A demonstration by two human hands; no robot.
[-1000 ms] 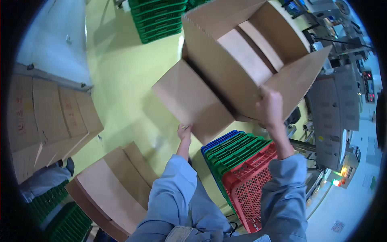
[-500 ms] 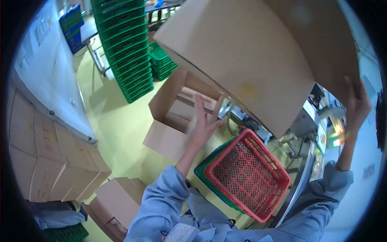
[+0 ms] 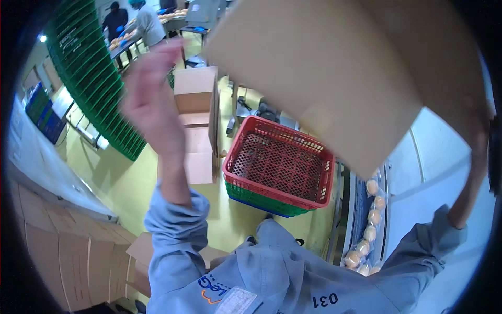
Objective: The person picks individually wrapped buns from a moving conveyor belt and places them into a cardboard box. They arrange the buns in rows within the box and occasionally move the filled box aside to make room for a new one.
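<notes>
A large brown cardboard box [image 3: 324,78] is held up high, covering the upper right of the view. My right hand [image 3: 475,123] grips it by its right-hand flap; that hand is dim and partly blurred. To the left of the box, apart from it, my left hand [image 3: 157,99] is raised and smeared by motion, so its fingers cannot be read. Past my left wrist an open cardboard box [image 3: 196,86] stands on the floor. Below the held box, a red plastic crate [image 3: 277,196] with mesh sides sits on a green crate [image 3: 256,201].
A conveyor [image 3: 345,251] at right carries a row of wrapped buns [image 3: 374,217]. Tall green crates [image 3: 99,78] are stacked at left, above several standing cartons [image 3: 78,256]. Two people [image 3: 149,26] work at a far table.
My left hand has swung up and left, away from the open box on the floor. The view has turned, bringing the conveyor buns into sight. My right hand still grips the box.
</notes>
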